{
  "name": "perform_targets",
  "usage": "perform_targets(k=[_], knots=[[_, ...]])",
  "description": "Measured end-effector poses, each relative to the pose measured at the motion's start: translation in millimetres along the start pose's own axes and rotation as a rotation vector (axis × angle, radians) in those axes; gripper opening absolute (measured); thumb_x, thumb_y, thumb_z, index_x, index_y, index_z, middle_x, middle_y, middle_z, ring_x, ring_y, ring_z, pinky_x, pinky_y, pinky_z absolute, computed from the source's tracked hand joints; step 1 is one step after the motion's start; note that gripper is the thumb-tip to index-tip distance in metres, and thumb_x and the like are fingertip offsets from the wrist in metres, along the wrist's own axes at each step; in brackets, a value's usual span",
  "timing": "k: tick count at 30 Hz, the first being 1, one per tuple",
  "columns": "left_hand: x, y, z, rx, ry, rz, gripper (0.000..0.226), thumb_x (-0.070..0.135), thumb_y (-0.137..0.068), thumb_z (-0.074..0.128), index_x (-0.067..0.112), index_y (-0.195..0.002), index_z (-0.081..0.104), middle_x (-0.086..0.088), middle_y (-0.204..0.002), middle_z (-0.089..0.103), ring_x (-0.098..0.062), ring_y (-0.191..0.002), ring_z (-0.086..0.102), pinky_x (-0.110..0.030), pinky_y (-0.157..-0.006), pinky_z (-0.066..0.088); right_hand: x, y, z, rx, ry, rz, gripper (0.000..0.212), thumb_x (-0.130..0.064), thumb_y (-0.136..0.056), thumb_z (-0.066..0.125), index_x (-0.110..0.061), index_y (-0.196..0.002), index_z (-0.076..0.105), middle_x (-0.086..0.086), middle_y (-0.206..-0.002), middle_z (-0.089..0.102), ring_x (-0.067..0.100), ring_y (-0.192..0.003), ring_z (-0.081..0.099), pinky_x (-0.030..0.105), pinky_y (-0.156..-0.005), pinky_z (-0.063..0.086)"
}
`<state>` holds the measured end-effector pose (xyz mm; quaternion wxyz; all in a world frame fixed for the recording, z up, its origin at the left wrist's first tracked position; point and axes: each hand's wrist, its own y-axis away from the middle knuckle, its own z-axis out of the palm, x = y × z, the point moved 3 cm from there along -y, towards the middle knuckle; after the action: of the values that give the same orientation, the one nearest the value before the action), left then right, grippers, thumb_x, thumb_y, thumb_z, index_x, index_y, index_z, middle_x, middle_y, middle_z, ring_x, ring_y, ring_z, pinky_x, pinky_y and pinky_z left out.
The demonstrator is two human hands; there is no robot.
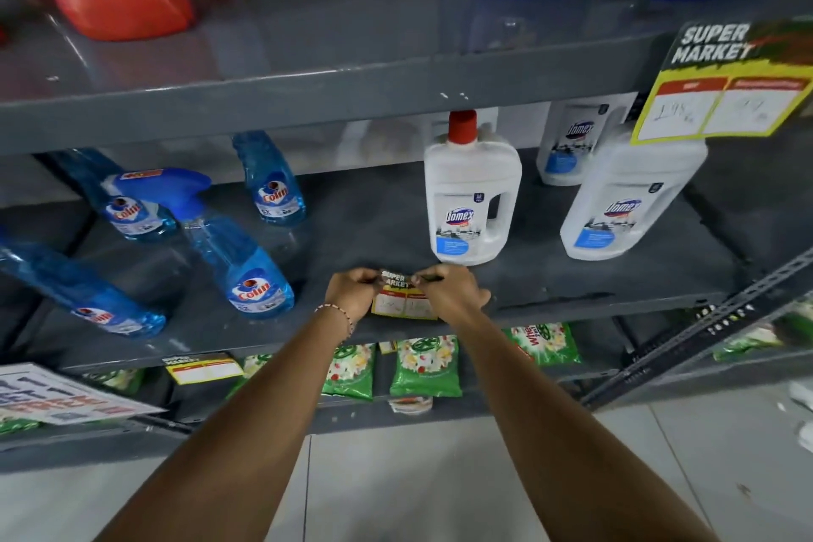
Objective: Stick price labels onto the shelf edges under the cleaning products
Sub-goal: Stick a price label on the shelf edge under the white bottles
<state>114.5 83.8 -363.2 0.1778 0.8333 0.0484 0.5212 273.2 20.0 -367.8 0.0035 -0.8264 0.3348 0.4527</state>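
Both hands up at the near edge of the middle shelf (572,299), left hand (352,293) and right hand (453,290) pinching the top corners of one price label (402,299), just near of a white bottle (473,198).

Could stick on crooked if one corner goes down first. Could fold or peel off if not pressed flat. Could end up under the wrong product.

Blue spray bottles: four. White bottles: three. Labels already up: two, one far right (721,88), one lower left (204,367).
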Motion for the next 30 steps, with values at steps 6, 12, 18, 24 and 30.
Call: perform_targets(k=[6,12,18,24,30], knots=[[-4.5,5.7,-0.1,-0.061,-0.010,-0.005,0.024,0.009,-0.079,0.073,0.005,-0.102,0.068,-0.012,-0.100,0.071,-0.026,-0.098,0.067,-0.042,-0.096,0.053,3.3,9.9,-9.3,-0.076,-0.106,-0.116,0.015,-0.044,-0.076,0.074,-0.034,-0.083,0.066,-0.018,-0.082,0.069,0.006,-0.091,0.060,0.045,-0.096,0.030],[-3.9,15.5,1.8,-0.184,-0.005,-0.025,0.043,0.032,-0.071,0.077,0.007,-0.105,0.069,-0.011,-0.107,0.073,-0.025,-0.100,0.068,-0.042,-0.098,0.052,4.5,15.8,-10.5,-0.259,-0.179,-0.253,0.016,-0.034,-0.079,0.073,-0.045,-0.090,0.071,-0.014,-0.091,0.074,0.010,-0.096,0.066,0.044,-0.098,0.045],[18.8,56.8,29.0,-0.417,0.039,-0.033,0.013,0.012,-0.078,0.075,0.007,-0.091,0.073,-0.012,-0.091,0.073,-0.017,-0.074,0.067,-0.028,-0.081,0.057,36.4,39.0,-65.0,-0.299,-0.322,-0.273,0.022,-0.006,-0.080,0.074,-0.004,-0.102,0.073,0.010,-0.097,0.075,0.005,-0.080,0.069,0.023,-0.080,0.057],[32.8,120.2,141.8,-0.313,-0.499,0.301,0.015,0.019,-0.074,0.074,0.013,-0.088,0.078,-0.009,-0.075,0.077,-0.010,-0.056,0.061,-0.021,-0.062,0.049,130.2,44.4,-142.0,-0.078,0.018,-0.322,0.012,-0.018,-0.069,0.082,-0.021,-0.081,0.079,0.001,-0.083,0.078,0.014,-0.080,0.070,0.036,-0.078,0.054],[43.2,116.4,174.3,-0.221,-0.705,0.451,0.015,0.012,-0.076,0.062,0.000,-0.075,0.071,-0.022,-0.083,0.073,-0.037,-0.084,0.067,-0.037,-0.072,0.056,143.0,36.9,-148.1,0.169,0.115,-0.385,0.020,-0.008,-0.069,0.076,-0.020,-0.084,0.078,0.001,-0.087,0.078,0.019,-0.083,0.069,0.024,-0.070,0.043]])
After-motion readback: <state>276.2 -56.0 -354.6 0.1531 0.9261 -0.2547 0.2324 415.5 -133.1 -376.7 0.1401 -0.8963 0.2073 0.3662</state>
